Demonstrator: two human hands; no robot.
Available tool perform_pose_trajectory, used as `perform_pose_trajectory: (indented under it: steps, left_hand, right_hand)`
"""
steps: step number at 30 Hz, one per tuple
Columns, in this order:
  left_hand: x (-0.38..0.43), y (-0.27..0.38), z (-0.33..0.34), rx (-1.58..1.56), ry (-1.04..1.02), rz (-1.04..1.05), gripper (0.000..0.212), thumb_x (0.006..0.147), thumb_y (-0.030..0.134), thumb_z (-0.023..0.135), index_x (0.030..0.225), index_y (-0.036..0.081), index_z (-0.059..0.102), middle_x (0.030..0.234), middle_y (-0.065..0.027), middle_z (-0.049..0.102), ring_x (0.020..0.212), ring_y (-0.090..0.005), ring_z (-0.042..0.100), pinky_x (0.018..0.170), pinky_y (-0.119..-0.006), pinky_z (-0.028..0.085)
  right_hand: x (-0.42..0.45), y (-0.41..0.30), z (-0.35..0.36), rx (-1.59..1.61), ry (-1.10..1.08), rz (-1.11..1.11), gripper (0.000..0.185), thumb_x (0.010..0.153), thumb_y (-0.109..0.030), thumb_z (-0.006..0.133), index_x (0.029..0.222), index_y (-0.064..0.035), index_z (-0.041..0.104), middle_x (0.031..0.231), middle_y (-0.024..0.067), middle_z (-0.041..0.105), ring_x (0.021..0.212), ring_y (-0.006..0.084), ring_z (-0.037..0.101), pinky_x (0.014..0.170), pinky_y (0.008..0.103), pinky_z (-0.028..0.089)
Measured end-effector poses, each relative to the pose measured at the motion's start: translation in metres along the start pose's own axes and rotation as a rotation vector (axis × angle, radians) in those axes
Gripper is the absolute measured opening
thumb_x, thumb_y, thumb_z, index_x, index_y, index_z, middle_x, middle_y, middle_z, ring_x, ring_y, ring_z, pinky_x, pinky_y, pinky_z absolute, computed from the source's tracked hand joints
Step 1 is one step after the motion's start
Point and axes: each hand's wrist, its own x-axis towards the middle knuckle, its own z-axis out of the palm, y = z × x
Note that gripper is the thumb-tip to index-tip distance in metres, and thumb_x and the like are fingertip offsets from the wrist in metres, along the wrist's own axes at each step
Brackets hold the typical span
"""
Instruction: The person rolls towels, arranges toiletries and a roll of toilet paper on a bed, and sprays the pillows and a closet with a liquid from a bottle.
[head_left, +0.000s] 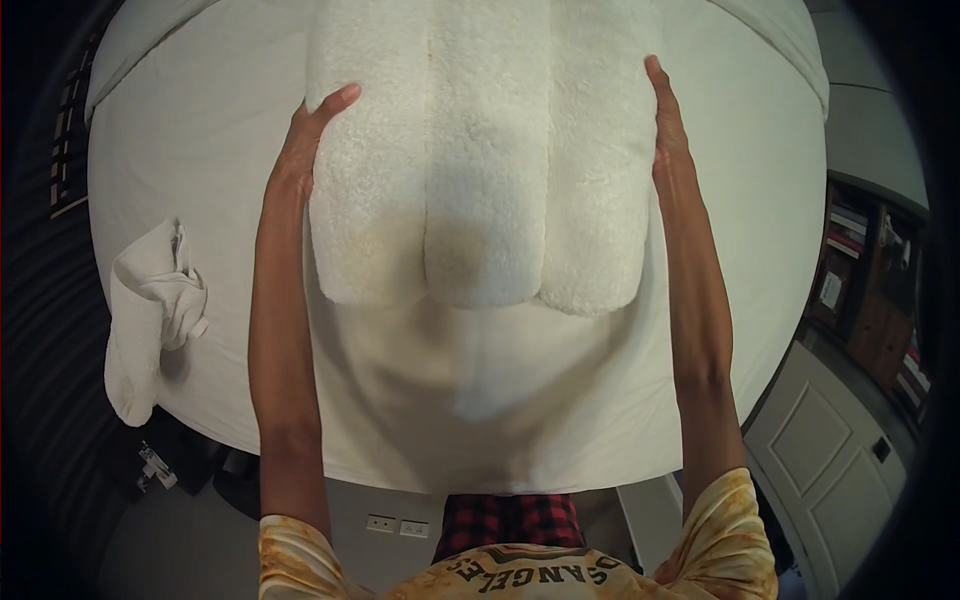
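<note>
A thick, fluffy white towel (484, 172), folded or rolled into long parallel sections, extends past the top edge of the head view. My left hand (322, 124) grips its left side, with the thumb on top and the fingers hidden by the cloth. On the opposite side, my right hand (666, 112) presses against the towel's edge; its fingers are mostly hidden. The near rounded ends hang over or lie above the white bed sheet (495, 390); the height between them cannot be told. Both arms reach forward, one along each side.
A crumpled white cloth (157, 307) lies at the bed's left edge. Shelves with books (847, 232) and a white panelled door (825, 427) stand at the right. Wall sockets (397, 526) and a dark object (236, 480) show beyond the near edge.
</note>
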Motion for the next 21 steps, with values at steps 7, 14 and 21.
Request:
perform_pose_trajectory:
  steps: [7,14,21]
  left_hand:
    - [0.002,0.006,-0.011,0.010,0.026,-0.085,0.102,0.067,0.056,0.068,0.137,-0.004,0.026,0.125,-0.0271,0.044,0.113,-0.0365,0.048,0.095,-0.041,0.041]
    - [-0.081,0.001,0.040,0.637,0.454,0.260,0.102,0.067,0.066,0.063,0.143,0.015,0.019,0.144,-0.0191,0.018,0.130,-0.0339,0.026,0.102,-0.047,0.030]
    - [-0.081,-0.012,0.062,0.974,0.564,0.245,0.102,0.065,0.068,0.063,0.144,0.020,0.019,0.146,-0.0179,0.017,0.131,-0.0389,0.023,0.102,-0.056,0.023]
  right_hand:
    - [0.018,0.019,-0.013,-0.290,0.110,-0.022,0.091,0.072,-0.064,0.060,0.134,-0.0012,0.037,0.132,0.0212,0.041,0.122,0.0299,0.041,0.102,0.0409,0.033]
    - [-0.114,0.020,0.009,-0.562,0.231,-0.215,0.087,0.076,-0.047,0.067,0.142,-0.0124,0.023,0.146,0.0168,0.018,0.130,0.0319,0.029,0.104,0.0441,0.030]
    - [-0.122,0.041,0.043,-0.914,0.243,-0.291,0.102,0.067,-0.049,0.074,0.144,-0.0192,0.015,0.144,0.0233,0.019,0.130,0.0405,0.026,0.100,0.0479,0.033]
